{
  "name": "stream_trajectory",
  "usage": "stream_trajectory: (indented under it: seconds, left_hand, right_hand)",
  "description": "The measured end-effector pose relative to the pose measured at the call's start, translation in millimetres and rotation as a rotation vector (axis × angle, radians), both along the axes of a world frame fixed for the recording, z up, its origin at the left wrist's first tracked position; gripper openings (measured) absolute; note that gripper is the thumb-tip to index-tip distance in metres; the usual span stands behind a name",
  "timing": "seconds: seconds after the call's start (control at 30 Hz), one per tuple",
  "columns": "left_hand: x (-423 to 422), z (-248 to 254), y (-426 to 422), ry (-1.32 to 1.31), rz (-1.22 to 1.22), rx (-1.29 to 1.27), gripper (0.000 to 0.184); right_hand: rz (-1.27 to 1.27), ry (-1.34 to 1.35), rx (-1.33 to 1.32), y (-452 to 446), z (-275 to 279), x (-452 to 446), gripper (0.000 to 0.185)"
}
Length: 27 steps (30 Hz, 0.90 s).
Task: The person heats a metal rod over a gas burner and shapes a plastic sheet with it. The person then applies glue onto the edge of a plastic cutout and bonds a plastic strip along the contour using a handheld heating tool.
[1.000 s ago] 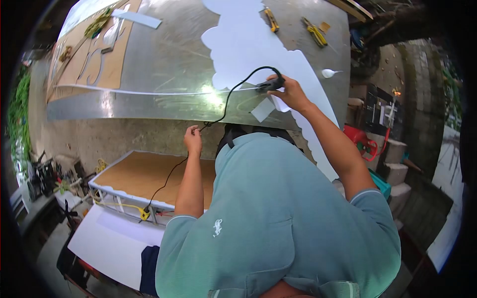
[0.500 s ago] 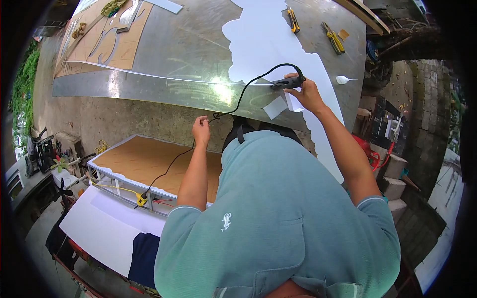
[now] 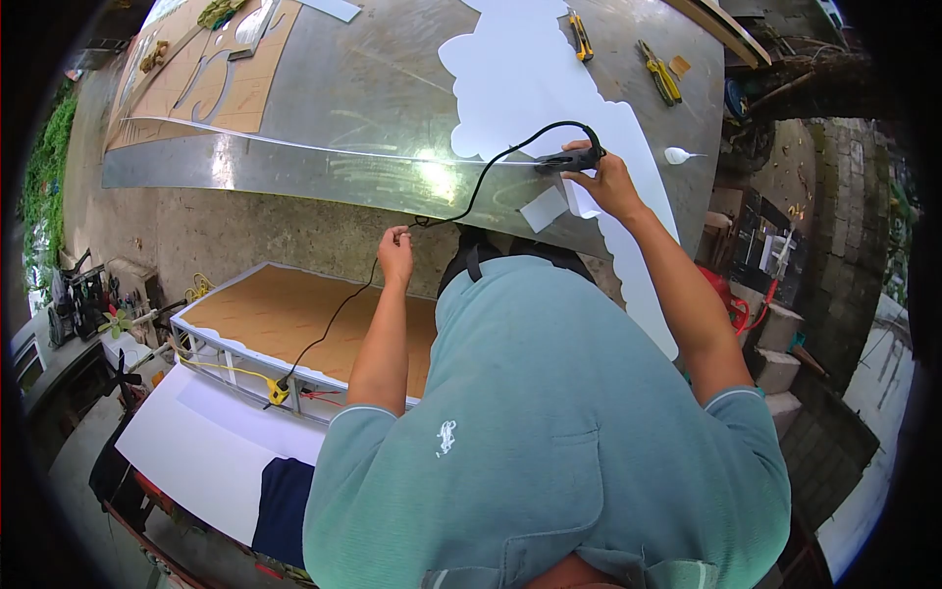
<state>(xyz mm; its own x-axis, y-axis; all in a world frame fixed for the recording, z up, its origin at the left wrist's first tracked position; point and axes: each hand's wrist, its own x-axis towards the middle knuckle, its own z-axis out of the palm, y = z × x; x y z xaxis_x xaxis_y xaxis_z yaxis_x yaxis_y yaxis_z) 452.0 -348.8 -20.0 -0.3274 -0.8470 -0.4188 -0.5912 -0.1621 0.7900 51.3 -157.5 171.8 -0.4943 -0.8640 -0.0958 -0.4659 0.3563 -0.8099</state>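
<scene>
My right hand (image 3: pixel 608 184) grips a black handheld tool (image 3: pixel 571 159) over the metal table (image 3: pixel 353 93). A thin white strip (image 3: pixel 294 148) runs left from the tool's tip along the table. Below the table's front edge, my left hand (image 3: pixel 395 251) pinches the black cord (image 3: pixel 481 187), which loops up to the tool's back end. A white sheet with a scalloped edge (image 3: pixel 525 83) lies beyond and beside the tool. Close to my right hand, a small pale rectangular piece (image 3: pixel 544 209) rests on the table.
A yellow cutter (image 3: pixel 580 37), yellow pliers (image 3: pixel 659 77) and a small white bottle (image 3: pixel 679 156) lie at the table's right. Cut brown board (image 3: pixel 235 88) is at the far left. Behind my left arm stands a frame with a brown panel (image 3: pixel 285 319) and a yellow socket (image 3: pixel 278 393).
The view has shifted, so the table and tools appear farther right and the table a little higher. Both hands keep hold of the tool and the cord.
</scene>
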Motion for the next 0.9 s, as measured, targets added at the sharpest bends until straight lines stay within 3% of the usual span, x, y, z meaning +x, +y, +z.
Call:
stream_trajectory:
  seconds: [0.9]
  left_hand:
    - [-6.2, 10.8, 2.4, -0.030, 0.003, 0.023, 0.021]
  right_hand:
    - [-0.022, -0.085, 0.017, -1.1, 6.0, 0.5, 0.041]
